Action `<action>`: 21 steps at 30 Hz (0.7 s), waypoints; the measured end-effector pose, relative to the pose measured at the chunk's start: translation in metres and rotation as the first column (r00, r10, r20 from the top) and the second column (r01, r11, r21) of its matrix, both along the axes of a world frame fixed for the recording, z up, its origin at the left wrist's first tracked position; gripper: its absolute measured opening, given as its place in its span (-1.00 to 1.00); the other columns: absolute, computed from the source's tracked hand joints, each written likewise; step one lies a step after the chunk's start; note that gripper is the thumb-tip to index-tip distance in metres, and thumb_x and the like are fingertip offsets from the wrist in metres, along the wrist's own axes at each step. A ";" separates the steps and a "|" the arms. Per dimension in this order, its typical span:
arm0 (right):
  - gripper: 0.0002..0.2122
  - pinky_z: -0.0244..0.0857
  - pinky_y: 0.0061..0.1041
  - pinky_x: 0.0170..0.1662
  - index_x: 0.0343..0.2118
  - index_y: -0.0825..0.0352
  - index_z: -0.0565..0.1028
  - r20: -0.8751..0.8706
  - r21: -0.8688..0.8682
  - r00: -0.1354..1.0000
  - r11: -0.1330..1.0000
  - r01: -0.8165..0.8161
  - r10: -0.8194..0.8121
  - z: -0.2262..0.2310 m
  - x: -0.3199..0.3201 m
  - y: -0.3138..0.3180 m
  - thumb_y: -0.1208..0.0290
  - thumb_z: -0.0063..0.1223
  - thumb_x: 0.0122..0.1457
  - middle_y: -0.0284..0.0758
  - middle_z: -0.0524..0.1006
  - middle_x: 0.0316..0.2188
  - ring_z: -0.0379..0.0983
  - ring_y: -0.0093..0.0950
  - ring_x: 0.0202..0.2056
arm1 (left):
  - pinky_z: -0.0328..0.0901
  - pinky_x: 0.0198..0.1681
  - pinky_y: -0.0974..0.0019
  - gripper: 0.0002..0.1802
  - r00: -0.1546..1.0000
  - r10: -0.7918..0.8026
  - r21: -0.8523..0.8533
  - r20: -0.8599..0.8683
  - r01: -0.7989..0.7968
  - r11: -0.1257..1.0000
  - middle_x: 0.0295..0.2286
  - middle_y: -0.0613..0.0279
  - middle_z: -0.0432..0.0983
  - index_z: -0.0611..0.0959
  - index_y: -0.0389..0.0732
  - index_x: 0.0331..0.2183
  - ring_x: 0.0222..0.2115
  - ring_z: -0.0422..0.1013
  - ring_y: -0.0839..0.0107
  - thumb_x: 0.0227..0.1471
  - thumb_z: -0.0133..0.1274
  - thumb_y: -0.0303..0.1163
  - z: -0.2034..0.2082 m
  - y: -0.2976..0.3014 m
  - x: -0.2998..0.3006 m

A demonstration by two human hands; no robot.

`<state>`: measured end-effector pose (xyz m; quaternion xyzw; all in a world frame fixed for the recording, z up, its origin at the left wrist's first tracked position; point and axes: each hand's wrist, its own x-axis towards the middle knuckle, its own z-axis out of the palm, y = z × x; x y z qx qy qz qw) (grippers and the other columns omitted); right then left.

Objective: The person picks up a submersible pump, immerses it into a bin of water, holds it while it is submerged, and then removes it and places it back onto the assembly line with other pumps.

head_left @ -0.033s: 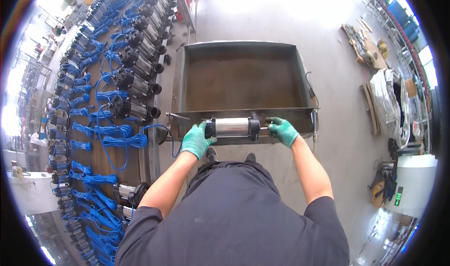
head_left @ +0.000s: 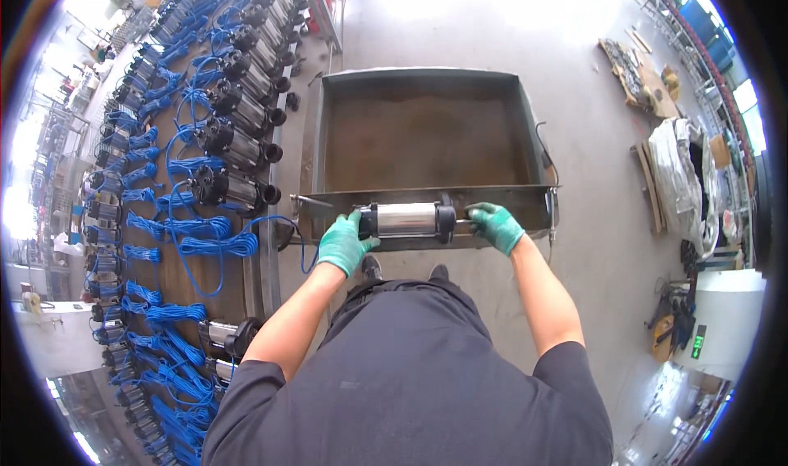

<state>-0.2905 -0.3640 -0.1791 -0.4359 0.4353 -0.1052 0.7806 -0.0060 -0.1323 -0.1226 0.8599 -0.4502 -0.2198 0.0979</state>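
Note:
A silver cylindrical pump motor (head_left: 406, 220) with black ends lies crosswise over the near part of a metal tank (head_left: 423, 76). My left hand (head_left: 345, 246), in a green glove, grips its left black end. From the right end a short metal shaft (head_left: 464, 220) sticks out. My right hand (head_left: 496, 228), also gloved in green, is closed around the shaft's tip; the fingers partly hide it. A blue cable (head_left: 287, 222) runs from near my left hand toward a coiled bundle on the left.
On my left a long bench (head_left: 242, 277) carries rows of similar motors (head_left: 234, 188) and blue cable coils (head_left: 217, 245). Brown liquid (head_left: 427, 146) seems to stand in the tank. Farther right, flattened cardboard (head_left: 640, 80) and a wrapped bundle (head_left: 677, 183) lie on the floor.
The view has shifted very slightly. Both hands keep their places on the motor and its shaft.

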 end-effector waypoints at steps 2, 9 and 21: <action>-0.79 0.44 -0.58 -0.34 -0.05 0.37 0.57 -0.015 0.122 0.999 0.991 0.052 -0.051 -0.005 -0.001 -0.005 0.50 0.04 0.28 -0.37 0.60 -0.40 0.54 -0.53 -0.42 | 0.40 0.01 0.03 -0.09 0.999 -0.001 0.004 0.042 0.001 1.000 -0.07 -0.18 0.48 0.45 -0.18 0.18 -0.06 0.48 -0.09 -0.15 0.41 -0.01 -0.006 0.003 0.000; -0.53 0.54 -0.47 -0.13 0.17 0.49 0.36 0.010 -0.156 0.973 0.962 -0.226 0.230 0.007 -0.009 0.002 0.73 -0.08 0.14 -0.21 0.60 -0.22 0.61 -0.44 -0.29 | 0.39 0.06 0.09 -0.10 0.992 0.037 -0.073 -0.119 -0.046 0.996 0.01 -0.21 0.48 0.43 -0.20 0.20 -0.02 0.48 -0.05 -0.11 0.39 -0.05 -0.008 0.019 0.008; -0.72 0.57 -0.45 -0.40 0.01 0.31 0.44 -0.113 -0.228 0.816 0.815 0.533 -0.566 -0.013 -0.103 -0.001 0.62 -0.09 0.25 -0.28 0.56 -0.30 0.59 -0.43 -0.44 | 0.40 -0.29 0.23 -0.58 0.803 0.428 -0.186 -0.416 -0.536 0.824 -0.39 0.18 0.51 0.47 -0.25 -0.11 -0.41 0.47 0.36 0.20 0.17 -0.13 -0.151 0.150 0.088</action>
